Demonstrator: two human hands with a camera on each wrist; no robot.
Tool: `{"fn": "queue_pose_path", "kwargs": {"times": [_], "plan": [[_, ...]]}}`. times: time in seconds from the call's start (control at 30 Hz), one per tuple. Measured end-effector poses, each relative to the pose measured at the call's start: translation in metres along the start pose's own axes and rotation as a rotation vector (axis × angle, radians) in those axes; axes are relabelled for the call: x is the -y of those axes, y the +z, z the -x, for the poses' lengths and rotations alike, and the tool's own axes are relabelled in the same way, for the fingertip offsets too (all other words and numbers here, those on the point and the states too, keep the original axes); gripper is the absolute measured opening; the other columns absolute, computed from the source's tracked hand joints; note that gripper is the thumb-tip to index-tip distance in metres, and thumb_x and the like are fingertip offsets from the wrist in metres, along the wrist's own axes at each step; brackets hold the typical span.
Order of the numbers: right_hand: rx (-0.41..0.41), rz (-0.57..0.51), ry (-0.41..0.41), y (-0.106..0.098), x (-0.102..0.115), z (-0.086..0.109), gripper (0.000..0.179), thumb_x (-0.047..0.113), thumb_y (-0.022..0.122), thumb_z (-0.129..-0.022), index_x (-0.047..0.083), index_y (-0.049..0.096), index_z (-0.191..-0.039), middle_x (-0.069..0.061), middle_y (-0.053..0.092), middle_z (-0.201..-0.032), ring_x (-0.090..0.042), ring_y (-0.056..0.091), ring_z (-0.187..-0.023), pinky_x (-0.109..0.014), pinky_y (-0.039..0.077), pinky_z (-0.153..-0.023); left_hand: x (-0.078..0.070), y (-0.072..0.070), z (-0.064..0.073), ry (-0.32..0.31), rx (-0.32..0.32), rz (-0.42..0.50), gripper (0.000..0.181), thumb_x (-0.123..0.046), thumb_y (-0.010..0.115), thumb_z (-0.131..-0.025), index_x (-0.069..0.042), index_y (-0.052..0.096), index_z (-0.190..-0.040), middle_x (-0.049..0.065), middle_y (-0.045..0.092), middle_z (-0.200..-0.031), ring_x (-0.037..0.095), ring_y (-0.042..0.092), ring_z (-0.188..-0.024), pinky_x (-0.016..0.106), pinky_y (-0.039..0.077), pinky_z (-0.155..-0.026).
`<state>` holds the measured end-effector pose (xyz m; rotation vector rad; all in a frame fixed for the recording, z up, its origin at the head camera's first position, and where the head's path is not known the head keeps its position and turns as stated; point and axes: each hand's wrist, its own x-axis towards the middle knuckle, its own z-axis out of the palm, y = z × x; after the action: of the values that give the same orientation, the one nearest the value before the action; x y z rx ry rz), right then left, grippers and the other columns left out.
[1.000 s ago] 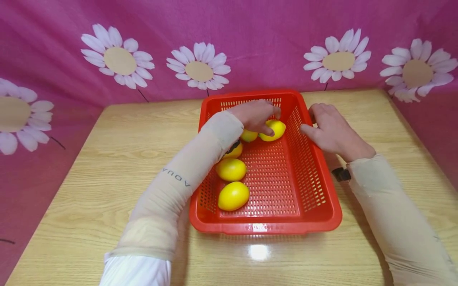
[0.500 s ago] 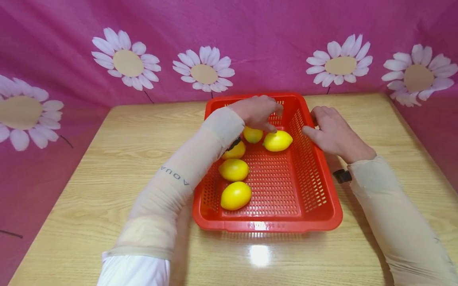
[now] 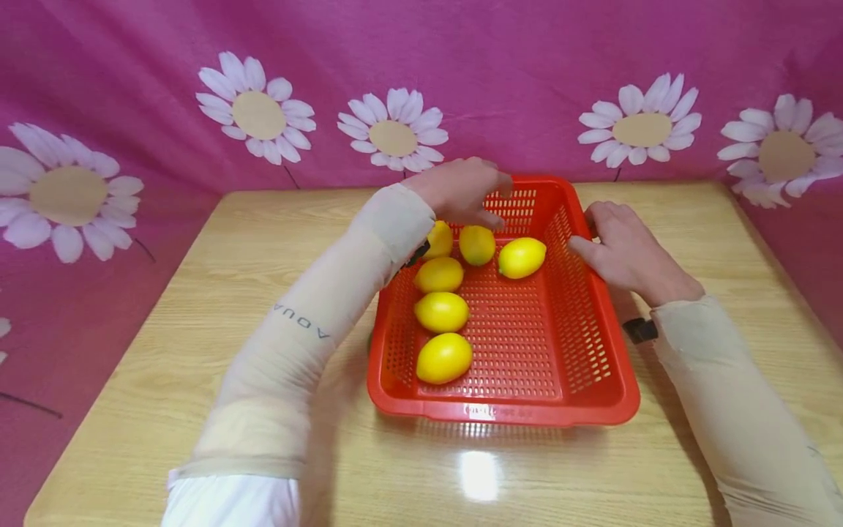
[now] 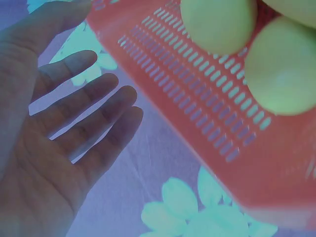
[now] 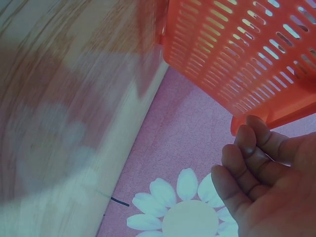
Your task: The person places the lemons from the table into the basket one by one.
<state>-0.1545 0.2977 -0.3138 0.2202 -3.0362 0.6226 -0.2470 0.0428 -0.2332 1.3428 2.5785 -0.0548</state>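
Note:
In the head view a red plastic basket (image 3: 503, 413) with slotted walls stands on the table. Several yellow lemons lie inside: a column along its left side, with the front lemon (image 3: 444, 359) nearest, and a back row ending in the right lemon (image 3: 522, 258). Over the basket's back left corner hovers my left hand (image 3: 464, 192), fingers spread and holding nothing. Its palm and straight fingers show beside the basket wall (image 4: 217, 168) in the left wrist view. My right hand (image 3: 632, 245) grips the basket's right rim, thumb on top, curled fingers (image 5: 247, 140) outside beneath it.
A wooden table (image 3: 283, 263) bears the basket. Behind and at both sides hangs a pink cloth (image 3: 500, 58) printed with white daisies, close to the basket's back edge. A light patch (image 3: 478, 476) reflects off the table in front.
My left hand has drawn up and left, off the right lemon in the back row that its thumb touched; the lemon stays in the basket. My right hand keeps its place on the rim.

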Motion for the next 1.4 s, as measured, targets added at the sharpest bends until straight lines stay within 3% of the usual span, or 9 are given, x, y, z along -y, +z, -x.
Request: {"fn": "queue_pose_path", "kwargs": {"times": [0.47,1.0,1.4], "plan": [[0.026,-0.025,0.045,0.002,-0.002,0.001,0.039,0.031,0.051,-0.100,-0.003,0.056,-0.118,-0.021,0.058,-0.112,-0.035,0.049,-0.104,-0.053,0.043,-0.090,0.020,0.002,0.023,0.002,-0.065,0.024,0.055,-0.043,0.065,-0.101,-0.011,0.057,-0.145,0.007,0.062,-0.146,0.026,0.056,-0.135,0.038,0.044,-0.118],[0.022,-0.021,0.030,0.001,0.000,-0.001,0.041,0.032,0.051,-0.101,-0.004,0.055,-0.120,-0.024,0.059,-0.113,-0.037,0.050,-0.105,-0.056,0.043,-0.092,0.032,0.010,0.049,0.029,-0.161,0.064,0.051,-0.039,0.067,-0.099,-0.006,0.063,-0.137,0.013,0.065,-0.139,0.029,0.061,-0.125,0.040,0.049,-0.114],[0.007,-0.029,0.018,0.001,-0.001,-0.001,0.038,0.029,0.052,-0.100,-0.004,0.056,-0.117,-0.024,0.061,-0.113,-0.037,0.050,-0.106,-0.056,0.043,-0.092,0.041,0.024,0.063,-0.003,-0.222,0.111,0.050,-0.038,0.067,-0.099,-0.009,0.063,-0.139,0.012,0.064,-0.140,0.029,0.061,-0.127,0.042,0.048,-0.115]]}}
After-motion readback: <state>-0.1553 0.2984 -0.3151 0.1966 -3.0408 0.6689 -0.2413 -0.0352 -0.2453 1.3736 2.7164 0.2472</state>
